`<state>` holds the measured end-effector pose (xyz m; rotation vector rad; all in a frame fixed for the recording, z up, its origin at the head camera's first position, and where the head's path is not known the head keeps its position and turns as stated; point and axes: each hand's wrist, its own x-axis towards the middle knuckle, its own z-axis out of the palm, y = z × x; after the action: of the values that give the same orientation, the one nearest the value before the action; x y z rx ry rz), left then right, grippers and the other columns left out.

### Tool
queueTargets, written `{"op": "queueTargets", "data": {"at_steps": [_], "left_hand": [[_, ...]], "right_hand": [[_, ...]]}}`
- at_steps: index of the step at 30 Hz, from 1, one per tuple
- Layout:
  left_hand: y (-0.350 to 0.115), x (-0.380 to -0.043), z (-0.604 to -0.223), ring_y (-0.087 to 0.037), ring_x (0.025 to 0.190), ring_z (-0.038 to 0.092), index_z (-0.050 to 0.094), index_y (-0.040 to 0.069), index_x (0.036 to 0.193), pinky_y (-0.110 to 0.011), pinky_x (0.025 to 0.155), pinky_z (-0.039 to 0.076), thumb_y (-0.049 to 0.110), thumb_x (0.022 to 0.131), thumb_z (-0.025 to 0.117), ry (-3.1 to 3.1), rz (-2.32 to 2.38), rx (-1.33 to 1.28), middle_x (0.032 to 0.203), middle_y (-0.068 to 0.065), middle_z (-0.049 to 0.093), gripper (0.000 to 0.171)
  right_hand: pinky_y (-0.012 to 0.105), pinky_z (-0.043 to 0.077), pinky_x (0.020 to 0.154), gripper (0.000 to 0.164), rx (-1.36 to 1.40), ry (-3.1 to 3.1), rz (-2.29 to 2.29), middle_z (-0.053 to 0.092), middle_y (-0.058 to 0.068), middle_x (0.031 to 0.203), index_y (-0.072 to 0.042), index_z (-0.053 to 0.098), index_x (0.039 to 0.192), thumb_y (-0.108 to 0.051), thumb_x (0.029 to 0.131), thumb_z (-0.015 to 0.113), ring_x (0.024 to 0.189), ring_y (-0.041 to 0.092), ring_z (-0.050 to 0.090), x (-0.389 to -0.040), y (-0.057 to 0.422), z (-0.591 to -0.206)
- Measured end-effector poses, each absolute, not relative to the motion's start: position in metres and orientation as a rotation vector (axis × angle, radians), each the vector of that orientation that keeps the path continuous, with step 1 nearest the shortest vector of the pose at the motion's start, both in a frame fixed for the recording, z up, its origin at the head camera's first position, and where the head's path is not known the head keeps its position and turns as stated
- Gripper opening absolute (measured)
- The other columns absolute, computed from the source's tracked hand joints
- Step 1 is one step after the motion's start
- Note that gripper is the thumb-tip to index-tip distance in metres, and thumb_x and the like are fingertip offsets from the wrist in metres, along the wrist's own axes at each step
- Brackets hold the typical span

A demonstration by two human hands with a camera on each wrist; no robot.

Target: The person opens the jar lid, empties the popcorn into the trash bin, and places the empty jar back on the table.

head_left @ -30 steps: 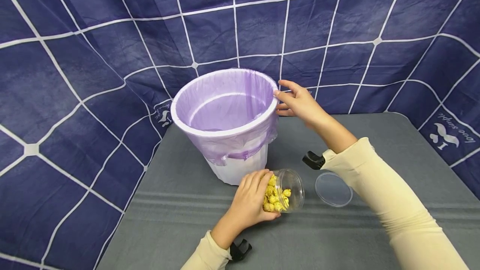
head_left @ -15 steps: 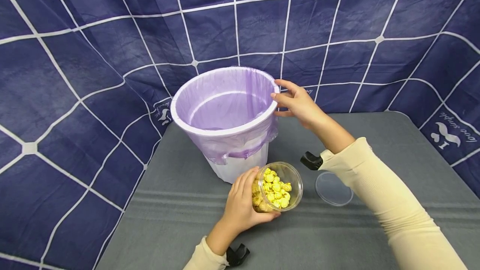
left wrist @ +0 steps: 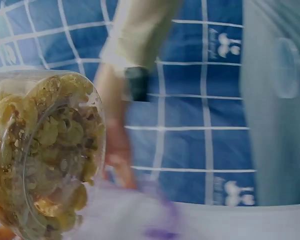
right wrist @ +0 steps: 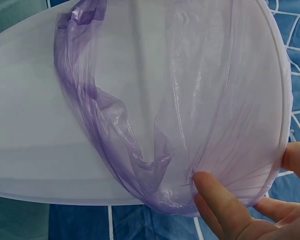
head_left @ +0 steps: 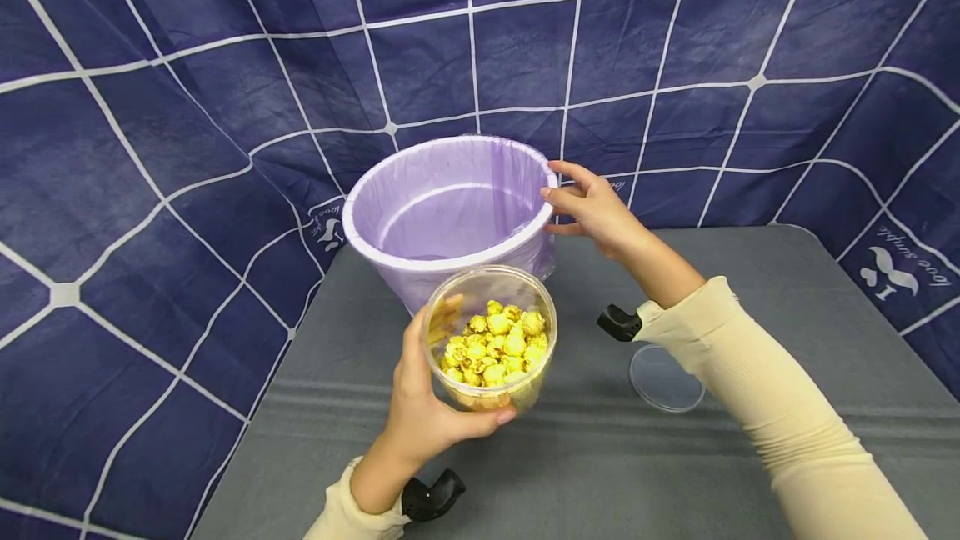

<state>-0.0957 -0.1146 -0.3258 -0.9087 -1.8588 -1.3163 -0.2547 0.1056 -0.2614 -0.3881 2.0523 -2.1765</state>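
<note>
My left hand (head_left: 416,407) holds a clear plastic jar (head_left: 491,340) of yellow popcorn (head_left: 495,344), fingers wrapped round its side and thumb along the near side. The jar is lidless, its mouth tilted toward the head camera, in front of a white trash can (head_left: 442,262) with a purple liner bag (head_left: 450,215). In the left wrist view, popcorn shows through the jar's base (left wrist: 65,160). At the can's right side, my right hand (head_left: 596,211) grips the rim, thumb at its top edge. Fingertips (right wrist: 207,182) press the liner's folded-over outside in the right wrist view.
A clear round lid (head_left: 666,377) lies on the grey tabletop (head_left: 600,473), partly covered by the right sleeve. Behind and beside the table hangs a blue curtain (head_left: 517,57) with white lines. Each wrist carries a black device (head_left: 433,497).
My left hand has raised the jar from low beside the trash can and moved it left and nearer the camera, turning its mouth upward. The right hand stays at the rim.
</note>
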Motion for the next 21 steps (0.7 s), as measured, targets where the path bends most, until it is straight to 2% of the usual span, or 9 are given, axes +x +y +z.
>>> {"op": "queueTargets", "data": {"at_steps": [7,11,15,21], "left_hand": [[-0.131,-0.097,-0.264,-0.04,0.108,0.043,0.029,-0.008,0.13,-0.041,0.09,0.038,0.04,0.06,0.081,-1.819,-1.55,-0.929,0.124,-0.024,0.042,0.099],[-0.141,-0.106,-0.236,-0.034,0.108,0.044,0.031,-0.006,0.128,-0.04,0.089,0.038,0.042,0.059,0.08,-1.842,-1.508,-0.912,0.123,-0.02,0.044,0.098],[-0.147,-0.121,-0.215,-0.028,0.106,0.046,0.035,-0.001,0.127,-0.036,0.091,0.038,0.047,0.059,0.079,-1.899,-1.384,-0.853,0.121,-0.015,0.048,0.095],[-0.156,-0.151,-0.189,-0.018,0.105,0.048,0.037,0.004,0.128,-0.03,0.09,0.035,0.019,0.053,0.086,-2.03,-1.175,-0.719,0.121,-0.005,0.051,0.091]], "right_hand": [[0.039,0.05,0.075,0.056,-0.382,2.065,-2.155,0.044,0.027,0.121,-0.008,0.028,0.139,-0.01,0.089,0.053,0.087,0.022,0.056,-0.256,0.105,-0.263],[0.04,0.049,0.077,0.057,-0.4,2.059,-2.134,0.044,0.026,0.121,-0.009,0.027,0.14,-0.012,0.09,0.053,0.088,0.022,0.055,-0.255,0.104,-0.263],[0.039,0.05,0.076,0.057,-0.388,2.052,-2.151,0.045,0.025,0.122,-0.01,0.027,0.14,-0.011,0.09,0.053,0.095,0.028,0.054,-0.254,0.103,-0.262],[0.039,0.05,0.074,0.057,-0.38,2.037,-2.18,0.045,0.025,0.123,-0.01,0.028,0.14,-0.009,0.089,0.053,0.105,0.039,0.049,-0.254,0.105,-0.262]]}}
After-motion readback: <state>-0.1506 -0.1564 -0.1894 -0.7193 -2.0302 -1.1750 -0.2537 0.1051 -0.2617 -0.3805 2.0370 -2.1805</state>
